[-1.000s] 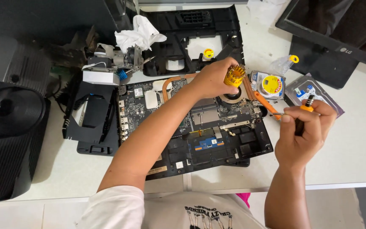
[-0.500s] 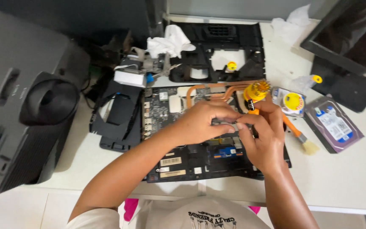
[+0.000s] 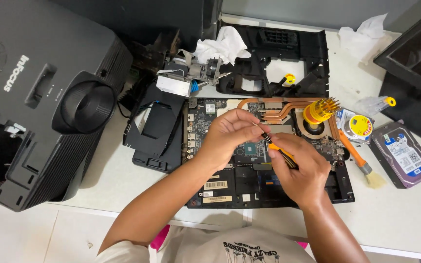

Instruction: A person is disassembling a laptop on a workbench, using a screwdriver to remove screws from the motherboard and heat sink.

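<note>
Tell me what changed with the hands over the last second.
The left hand left the yellow bit holder by the fan and came to the middle of the opened laptop, where its fingertips now pinch the tip of the orange-handled screwdriver. The right hand, gripping that screwdriver all along, moved in from the right to meet it. The brush, hard drive and projector stayed put.

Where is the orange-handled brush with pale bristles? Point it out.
In the head view, the orange-handled brush lies on the white table at the right, between the opened laptop's right edge and the purple-labelled hard drive.
</note>
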